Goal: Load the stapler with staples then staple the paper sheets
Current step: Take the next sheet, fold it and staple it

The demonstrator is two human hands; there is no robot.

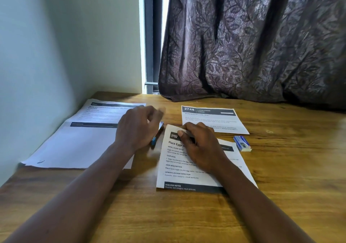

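My left hand [137, 127] hovers over a small blue stapler [156, 136], most of which is hidden under the fingers; the hand is blurred and whether it grips the stapler is unclear. My right hand [201, 145] presses down on the top of a printed sheet numbered 3782 [179, 169], thumb at its upper left corner, which lifts slightly. The stapler lies just left of that corner. A small blue and white staple box [242, 143] rests on the wooden table [168, 214], to the right of my right hand.
A second printed sheet numbered 2748 [211, 118] lies behind my right hand. A larger stack of sheets [80, 139] lies at the left against the wall. A dark patterned curtain [252, 46] hangs along the table's back edge.
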